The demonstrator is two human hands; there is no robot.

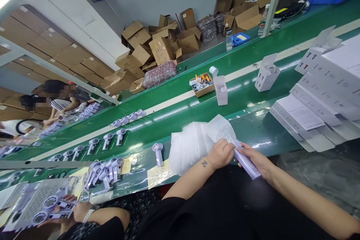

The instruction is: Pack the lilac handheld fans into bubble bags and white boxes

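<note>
Lavender fan (pixel 249 165): in front of the body, just off the bench (pixel 249 120) edge, handle slanting down and out, upper end at the mouth of the bubble bag (pixel 221 127).
Right hand (pixel 257 159): wrapped round the fan near its upper end; grip looks secure.
Left hand (pixel 221 155): pinching the bag at its mouth, knuckles up.
Join: fingers cover it; can't tell how far in the fan sits.
Technique: reads as sleeving. Left spreads the mouth, right feeds along the fan's own axis, no twist. Slide the right grip down the handle so fingers don't block entry.
Bag stack (pixel 185 146): just left of the bag. Lift the bag clear, else it could drag neighbours.
Loose fan (pixel 159 154): on the bench, left of the stack; mind the left sleeve.
White boxes (pixel 302 114): right side, well apart from both hands; no conflict.
</note>
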